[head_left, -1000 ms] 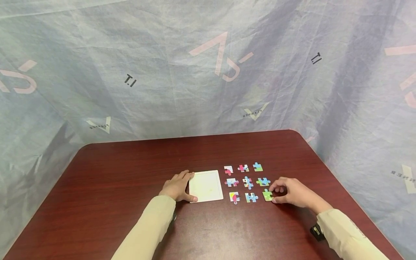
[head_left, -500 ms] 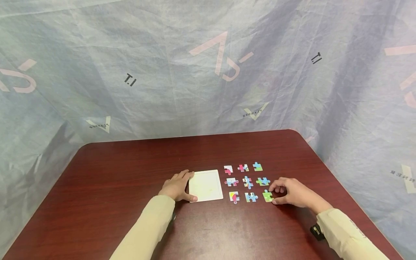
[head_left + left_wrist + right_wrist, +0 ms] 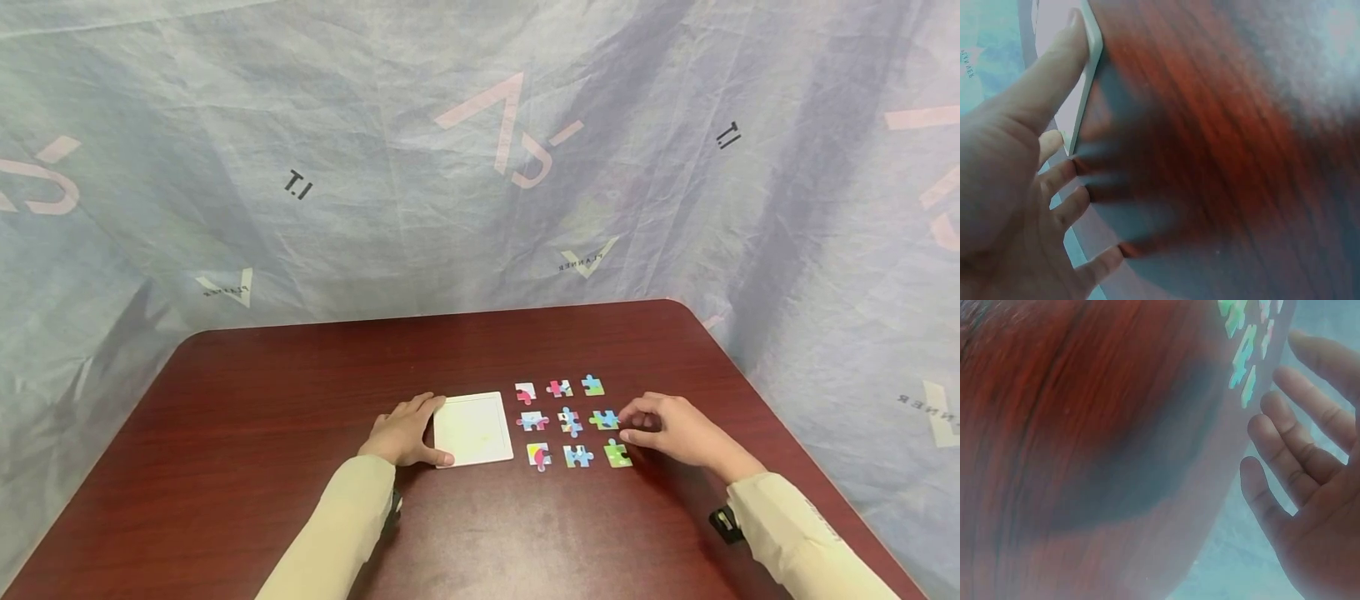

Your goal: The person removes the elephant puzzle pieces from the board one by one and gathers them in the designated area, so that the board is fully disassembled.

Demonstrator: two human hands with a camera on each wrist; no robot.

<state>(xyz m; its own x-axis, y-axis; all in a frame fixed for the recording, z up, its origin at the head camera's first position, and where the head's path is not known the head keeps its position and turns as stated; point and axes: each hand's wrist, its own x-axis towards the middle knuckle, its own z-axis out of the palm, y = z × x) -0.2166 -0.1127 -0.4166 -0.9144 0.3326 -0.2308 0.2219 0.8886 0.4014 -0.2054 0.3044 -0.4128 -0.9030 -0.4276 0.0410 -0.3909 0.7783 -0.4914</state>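
My left hand [image 3: 402, 433] spans the left side of a square off-white puzzle tray [image 3: 472, 429], its thumb lying over the front left corner. In the left wrist view the thumb [image 3: 1054, 75] rests on the tray's rim and the other fingers are spread, some touching the table. My right hand [image 3: 675, 429] hovers with relaxed fingers and holds nothing. Just left of its fingertips lie a blue-green puzzle piece [image 3: 604, 420] and, nearer me, a green puzzle piece [image 3: 617, 454]. The right wrist view shows the hand off the tabletop, its fingers loosely extended.
Several more puzzle pieces lie in rows between tray and right hand, among them a blue one [image 3: 577, 456], a yellow-and-pink one [image 3: 538, 456] and a blue-green one [image 3: 592, 385]. The dark red wooden table [image 3: 300, 392] ends at a hanging grey cloth [image 3: 337, 233].
My right hand has let go of the green puzzle piece at the near right corner and has risen slightly away from me. The left hand stays on the tray.
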